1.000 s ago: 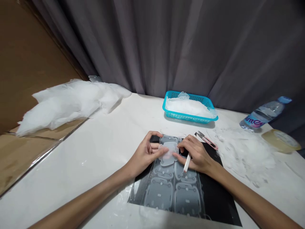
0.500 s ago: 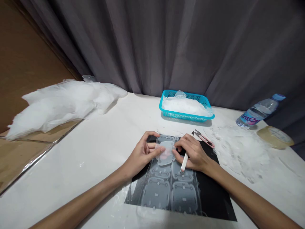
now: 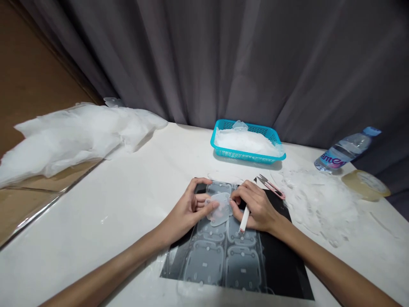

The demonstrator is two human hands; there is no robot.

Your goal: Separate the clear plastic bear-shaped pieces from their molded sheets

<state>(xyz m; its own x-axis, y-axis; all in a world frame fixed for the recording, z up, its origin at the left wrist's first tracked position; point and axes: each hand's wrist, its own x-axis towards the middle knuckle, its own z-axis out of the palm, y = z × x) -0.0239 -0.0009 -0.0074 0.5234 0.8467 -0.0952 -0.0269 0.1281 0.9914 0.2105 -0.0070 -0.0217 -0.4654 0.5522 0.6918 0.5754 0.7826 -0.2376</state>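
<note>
A black mat (image 3: 284, 264) lies on the white table (image 3: 128, 200) with a translucent moulded sheet (image 3: 220, 256) of several rounded pieces on it. My left hand (image 3: 185, 211) and my right hand (image 3: 255, 207) meet over the sheet's far end. Both pinch one loose translucent piece (image 3: 219, 207), lifted a little above the sheet. My right hand also holds a thin white tool (image 3: 243, 221) between its fingers, its tip pointing down at the sheet.
A turquoise basket (image 3: 247, 153) with several translucent pieces stands behind. Pink snips (image 3: 271, 186) lie at the mat's far right corner. Plastic scraps (image 3: 319, 200), a water bottle (image 3: 345, 151) and a tape roll (image 3: 366, 183) are on the right. A white bag (image 3: 70, 136) lies left.
The loose piece has been raised and tilted between both hands. The camera view has shifted slightly, so everything sits a little further left.
</note>
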